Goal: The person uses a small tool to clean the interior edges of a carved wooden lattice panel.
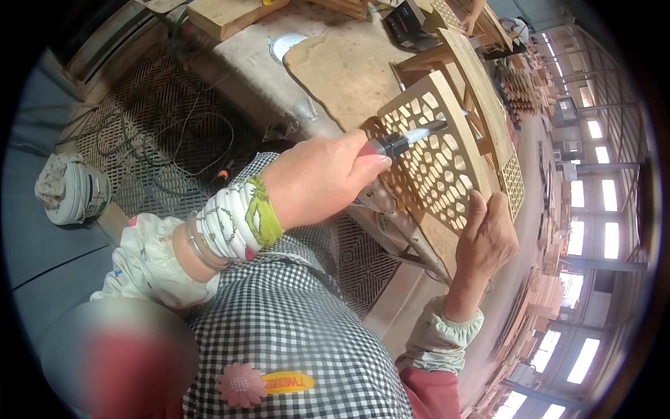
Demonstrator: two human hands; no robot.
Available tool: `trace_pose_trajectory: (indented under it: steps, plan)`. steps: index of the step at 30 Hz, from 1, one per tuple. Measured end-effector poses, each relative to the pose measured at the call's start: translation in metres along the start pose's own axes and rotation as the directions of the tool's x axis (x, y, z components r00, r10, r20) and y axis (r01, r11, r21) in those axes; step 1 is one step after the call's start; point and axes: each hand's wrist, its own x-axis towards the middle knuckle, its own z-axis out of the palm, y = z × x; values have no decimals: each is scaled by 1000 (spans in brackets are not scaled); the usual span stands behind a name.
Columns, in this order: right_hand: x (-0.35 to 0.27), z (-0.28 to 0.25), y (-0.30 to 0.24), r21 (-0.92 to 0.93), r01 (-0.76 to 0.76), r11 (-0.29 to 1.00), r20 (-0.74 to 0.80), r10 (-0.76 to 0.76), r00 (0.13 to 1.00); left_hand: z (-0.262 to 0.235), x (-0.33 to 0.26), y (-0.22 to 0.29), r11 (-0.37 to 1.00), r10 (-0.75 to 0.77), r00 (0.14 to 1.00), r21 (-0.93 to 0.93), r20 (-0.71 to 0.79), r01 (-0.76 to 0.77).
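Observation:
My left hand [317, 178] is closed around the handle of a narrow hand tool [392, 145] with a dark collar, a pale shaft and a dark tip. Its exact kind is unclear. The tip lies over a wooden panel [457, 136] pierced with many irregular holes, close to its solid border; contact cannot be made out. At the panel's near right corner, my right hand [488, 234] grips the edge between thumb and bent fingers. The panel is tilted and belongs to or leans against a wooden frame [481, 91] with slanted struts.
A brown sheet [349, 63] covers part of the worktable [248, 59]. On the table are a white round lid [285, 47] and a black box-shaped device [410, 26]. Cables [181, 129] trail over floor matting at left, near a white bucket [77, 188]. Another person's hand [471, 19] shows at the far end.

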Motion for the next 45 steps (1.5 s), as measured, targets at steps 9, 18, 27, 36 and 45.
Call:
trace_pose_trajectory:
  steps: [9, 18, 27, 36, 45]
  plan:
    - [4, 8, 2, -25, -9, 1000, -2, 9, 1000, -12, 8, -3, 926, -160, 962, -304, 223, 224]
    - [8, 10, -2, 24, -15, 1000, 1, 15, 1000, -5, 11, -15, 947, -92, 986, -295, 141, 130]
    - [16, 13, -2, -18, -44, 999, -10, 44, 999, -2, -19, -21, 995, -49, 997, -78, 60, 54]
    - [14, 3, -19, -22, 24, 999, 10, -24, 1000, 5, -14, 11, 939, 91, 995, 338, -49, -69]
    - [12, 5, -17, 5, -6, 1000, 24, 6, 1000, 13, -9, 8, 909, 117, 990, 410, -85, -73]
